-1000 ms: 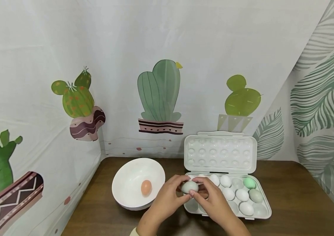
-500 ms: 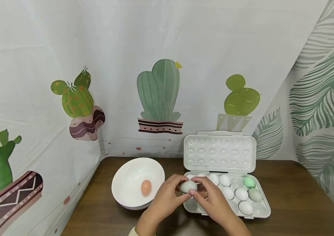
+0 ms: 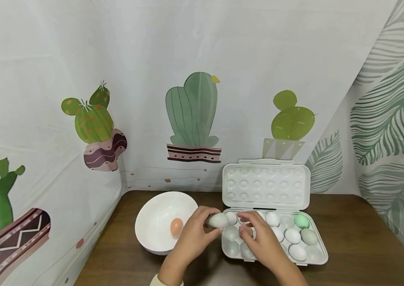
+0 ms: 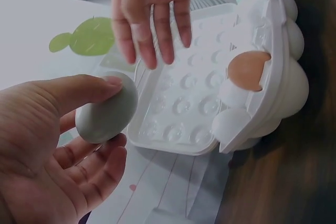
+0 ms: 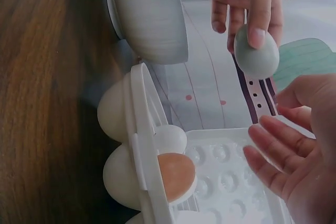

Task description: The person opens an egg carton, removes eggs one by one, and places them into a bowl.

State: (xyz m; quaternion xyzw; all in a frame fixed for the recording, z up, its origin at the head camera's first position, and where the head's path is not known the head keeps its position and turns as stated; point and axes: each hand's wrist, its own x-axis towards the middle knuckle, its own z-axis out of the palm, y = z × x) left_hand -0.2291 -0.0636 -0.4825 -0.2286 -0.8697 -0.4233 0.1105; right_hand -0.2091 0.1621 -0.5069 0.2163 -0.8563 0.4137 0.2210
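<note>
Between its thumb and fingers my left hand (image 3: 195, 232) pinches a pale grey-green egg (image 3: 218, 220), held up near the left end of the egg carton (image 3: 231, 249). The same egg (image 4: 107, 107) shows plainly in the left wrist view. My right hand (image 3: 260, 238) hovers over the carton, apart from that egg, its fingers loosely bent and holding nothing (image 5: 302, 145). White eggs (image 3: 297, 252), a bright green egg (image 3: 301, 221) and a greenish egg (image 3: 309, 236) sit in the carton. A brown egg (image 5: 176, 176) there is mostly hidden from the head by my right hand.
Left of the carton stands a white bowl (image 3: 152, 222) with a brown egg (image 3: 176, 227) in it. The carton's lid (image 3: 266, 184) is raised against the printed cloth (image 3: 141, 119) behind the wooden table (image 3: 355, 238).
Both hands held the grey-green egg before. My right hand has let go and drawn slightly right, while my left hand has carried the egg a little leftward and up.
</note>
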